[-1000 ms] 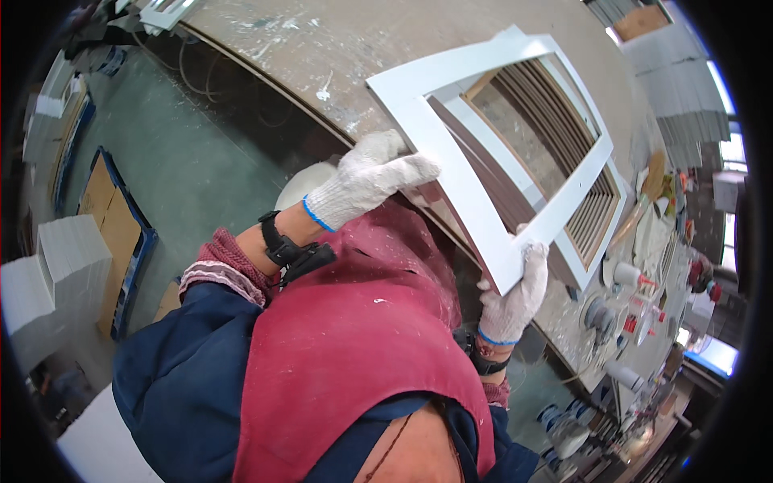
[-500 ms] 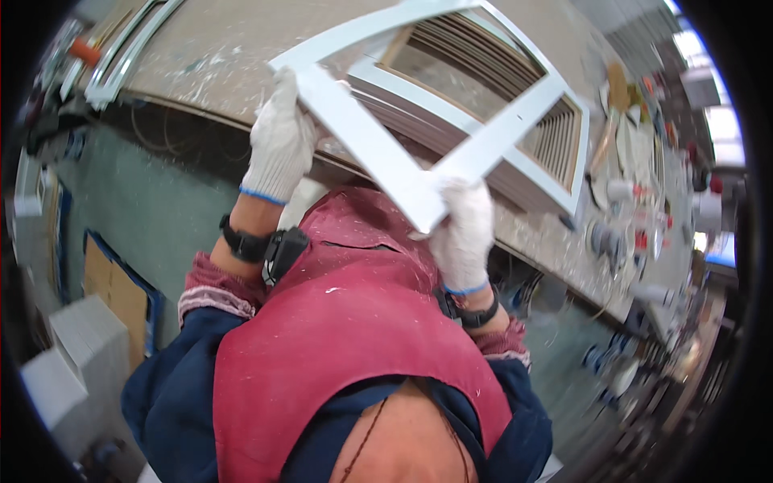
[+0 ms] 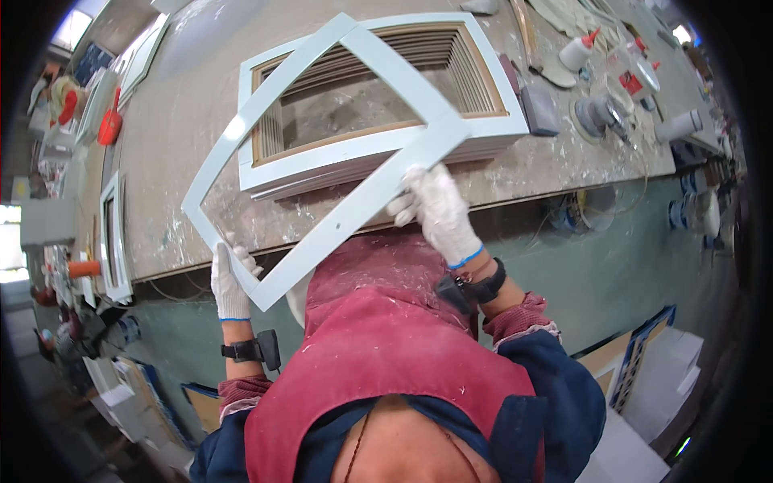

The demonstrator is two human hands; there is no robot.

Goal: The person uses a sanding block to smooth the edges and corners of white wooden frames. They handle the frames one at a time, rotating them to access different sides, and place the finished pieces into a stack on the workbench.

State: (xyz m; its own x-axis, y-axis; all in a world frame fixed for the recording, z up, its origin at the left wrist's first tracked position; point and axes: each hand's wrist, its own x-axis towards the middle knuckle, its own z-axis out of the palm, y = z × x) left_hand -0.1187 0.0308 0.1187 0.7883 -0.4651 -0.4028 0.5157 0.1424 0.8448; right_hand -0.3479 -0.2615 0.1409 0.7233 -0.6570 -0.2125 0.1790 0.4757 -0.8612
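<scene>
I hold a white rectangular frame (image 3: 302, 262) tilted above the workbench, one corner pointing toward my apron. My left hand (image 3: 232, 282), in a white knitted glove, is closed around its short side near the lower left corner. Bent gloved fingers of my right hand (image 3: 435, 211) grip its long near side, toward the right corner. Behind and partly under it lies a stack of similar white frames (image 3: 503, 122) with brown inner edges. The held frame covers part of that stack.
The paint-spotted workbench (image 3: 181, 105) runs across in front of me. To the right are a grey block (image 3: 539, 111), a round grey tool (image 3: 596, 117) and a white squeeze bottle (image 3: 578, 52) with a red tip. At left lie a red scoop (image 3: 111, 125) and another white frame (image 3: 117, 241).
The held frame has turned and come down in front of the stack. My right hand has shifted from its near corner to along the long side. The whole view has swung round.
</scene>
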